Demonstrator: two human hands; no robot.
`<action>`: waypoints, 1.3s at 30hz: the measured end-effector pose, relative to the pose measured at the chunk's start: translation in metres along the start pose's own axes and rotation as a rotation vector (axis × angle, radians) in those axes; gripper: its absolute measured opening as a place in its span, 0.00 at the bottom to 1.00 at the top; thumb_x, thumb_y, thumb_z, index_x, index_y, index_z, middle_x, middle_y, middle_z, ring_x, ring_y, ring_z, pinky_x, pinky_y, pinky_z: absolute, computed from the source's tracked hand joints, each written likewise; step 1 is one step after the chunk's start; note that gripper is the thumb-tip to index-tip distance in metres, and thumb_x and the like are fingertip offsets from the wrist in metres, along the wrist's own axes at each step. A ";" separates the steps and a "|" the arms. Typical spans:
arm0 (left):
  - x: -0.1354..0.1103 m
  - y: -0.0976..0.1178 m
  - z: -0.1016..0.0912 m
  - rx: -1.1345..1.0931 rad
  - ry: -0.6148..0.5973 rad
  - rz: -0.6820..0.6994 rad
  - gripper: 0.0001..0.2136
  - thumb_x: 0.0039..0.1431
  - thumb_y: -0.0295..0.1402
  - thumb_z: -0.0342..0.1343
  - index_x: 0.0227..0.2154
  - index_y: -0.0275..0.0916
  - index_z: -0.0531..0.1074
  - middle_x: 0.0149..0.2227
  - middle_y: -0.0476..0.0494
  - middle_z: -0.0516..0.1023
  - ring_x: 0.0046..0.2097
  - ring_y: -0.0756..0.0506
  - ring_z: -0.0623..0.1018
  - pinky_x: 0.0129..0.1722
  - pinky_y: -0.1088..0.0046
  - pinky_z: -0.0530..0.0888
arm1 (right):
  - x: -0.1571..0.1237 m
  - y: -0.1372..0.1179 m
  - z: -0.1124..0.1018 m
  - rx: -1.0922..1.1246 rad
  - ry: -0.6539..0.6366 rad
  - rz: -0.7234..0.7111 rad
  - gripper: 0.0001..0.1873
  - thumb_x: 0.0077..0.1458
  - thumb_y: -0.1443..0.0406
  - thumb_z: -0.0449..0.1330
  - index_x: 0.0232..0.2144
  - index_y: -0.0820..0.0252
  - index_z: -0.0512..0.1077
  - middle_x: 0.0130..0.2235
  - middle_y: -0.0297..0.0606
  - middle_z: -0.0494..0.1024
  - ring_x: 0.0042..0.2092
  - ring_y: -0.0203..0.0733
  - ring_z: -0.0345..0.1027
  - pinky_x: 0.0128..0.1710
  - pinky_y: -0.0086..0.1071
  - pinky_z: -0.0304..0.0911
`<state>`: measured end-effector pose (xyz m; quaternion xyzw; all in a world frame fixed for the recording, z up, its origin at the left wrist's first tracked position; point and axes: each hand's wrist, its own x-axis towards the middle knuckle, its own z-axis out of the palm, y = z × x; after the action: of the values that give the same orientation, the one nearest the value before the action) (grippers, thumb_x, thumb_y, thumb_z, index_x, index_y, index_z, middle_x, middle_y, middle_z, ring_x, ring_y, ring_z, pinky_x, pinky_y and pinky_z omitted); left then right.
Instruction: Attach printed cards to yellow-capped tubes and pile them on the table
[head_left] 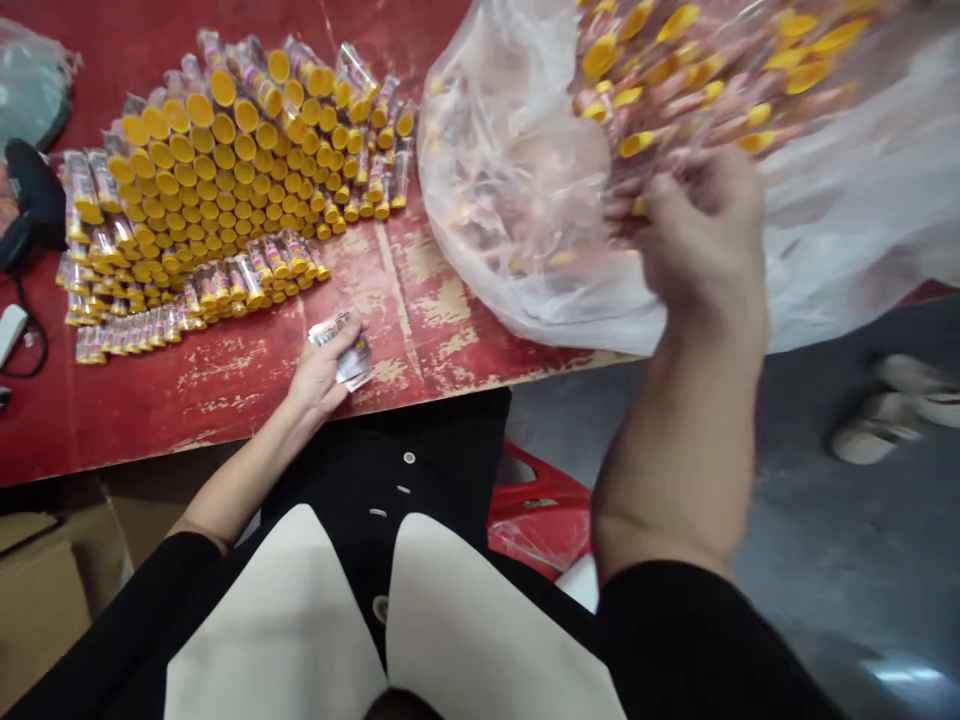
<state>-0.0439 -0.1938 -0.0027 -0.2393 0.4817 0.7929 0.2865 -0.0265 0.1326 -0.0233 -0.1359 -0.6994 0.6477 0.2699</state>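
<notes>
My left hand (322, 365) is closed around a small stack of printed labels (355, 362) above the table's front edge. To the right, my right hand (701, 215) reaches into the mouth of a large clear plastic bag (517, 200). Inside the bag lie many loose tubes with yellow ends (637, 143), close to my fingertips. Motion smears the fingers of that hand, and whether they hold a tube does not show. On the left of the table, a tall pile of wrapped tubes (202, 170) is stacked with yellow ends facing me.
The red table (247, 400) has worn, peeling patches near its front edge. At the far left are a dark handled object (34, 195) and a black cable (45, 350). A red stool (540, 500) stands below the table, cardboard (45, 570) at lower left, and shoes (877, 425) at right.
</notes>
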 end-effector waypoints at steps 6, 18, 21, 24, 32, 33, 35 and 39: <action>0.006 -0.030 0.034 -0.105 -0.116 0.153 0.13 0.44 0.28 0.73 0.29 0.35 0.73 0.26 0.54 0.78 0.25 0.56 0.76 0.30 0.81 0.74 | -0.146 -0.025 0.104 0.078 -0.068 0.190 0.21 0.44 0.54 0.73 0.35 0.61 0.75 0.24 0.25 0.69 0.23 0.26 0.63 0.24 0.23 0.64; -0.010 -0.050 0.037 -0.041 -0.082 0.296 0.19 0.40 0.39 0.75 0.24 0.36 0.69 0.22 0.57 0.73 0.25 0.56 0.73 0.30 0.80 0.72 | -0.157 -0.011 0.136 0.138 0.209 0.116 0.20 0.54 0.49 0.66 0.36 0.58 0.70 0.28 0.29 0.73 0.26 0.31 0.67 0.29 0.27 0.68; -0.011 -0.049 0.039 -0.057 -0.107 0.188 0.21 0.42 0.43 0.74 0.24 0.37 0.68 0.22 0.55 0.73 0.26 0.54 0.75 0.30 0.78 0.72 | -0.159 -0.014 0.134 0.080 0.132 0.093 0.18 0.61 0.48 0.59 0.39 0.55 0.68 0.25 0.26 0.69 0.22 0.31 0.63 0.27 0.28 0.67; -0.008 -0.045 0.038 -0.047 -0.158 -0.011 0.21 0.46 0.46 0.72 0.25 0.37 0.68 0.23 0.52 0.74 0.26 0.52 0.76 0.29 0.76 0.72 | -0.169 -0.024 0.117 -0.105 -0.015 0.005 0.16 0.65 0.51 0.54 0.46 0.54 0.67 0.34 0.33 0.74 0.33 0.36 0.71 0.41 0.34 0.73; 0.001 -0.025 0.037 -0.112 -0.102 -0.235 0.20 0.52 0.47 0.68 0.25 0.37 0.68 0.22 0.53 0.71 0.21 0.55 0.70 0.22 0.78 0.68 | -0.196 -0.034 0.080 -0.297 0.094 -0.183 0.19 0.58 0.63 0.64 0.52 0.55 0.70 0.45 0.40 0.77 0.45 0.41 0.75 0.47 0.37 0.75; 0.001 -0.024 0.038 -0.123 -0.120 -0.247 0.19 0.52 0.46 0.69 0.25 0.37 0.68 0.22 0.53 0.72 0.21 0.55 0.70 0.22 0.79 0.68 | -0.197 -0.033 0.081 -0.324 0.087 -0.210 0.18 0.57 0.64 0.65 0.50 0.56 0.72 0.44 0.40 0.78 0.44 0.41 0.75 0.46 0.37 0.74; -0.001 -0.024 0.040 -0.132 -0.165 -0.270 0.18 0.52 0.44 0.69 0.25 0.36 0.69 0.23 0.53 0.72 0.21 0.57 0.69 0.22 0.81 0.68 | -0.196 -0.033 0.081 -0.379 0.079 -0.269 0.15 0.57 0.66 0.65 0.47 0.56 0.74 0.42 0.39 0.80 0.44 0.42 0.76 0.47 0.37 0.74; -0.007 -0.030 0.043 -0.038 -0.176 -0.273 0.18 0.51 0.43 0.70 0.25 0.36 0.69 0.22 0.53 0.73 0.21 0.56 0.71 0.22 0.81 0.70 | -0.194 -0.040 0.080 -0.401 0.091 -0.324 0.14 0.56 0.66 0.67 0.46 0.54 0.77 0.42 0.39 0.82 0.44 0.43 0.77 0.47 0.40 0.74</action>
<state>-0.0227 -0.1457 0.0013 -0.2376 0.4025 0.7736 0.4278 0.0946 -0.0437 -0.0242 -0.1019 -0.8135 0.4376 0.3691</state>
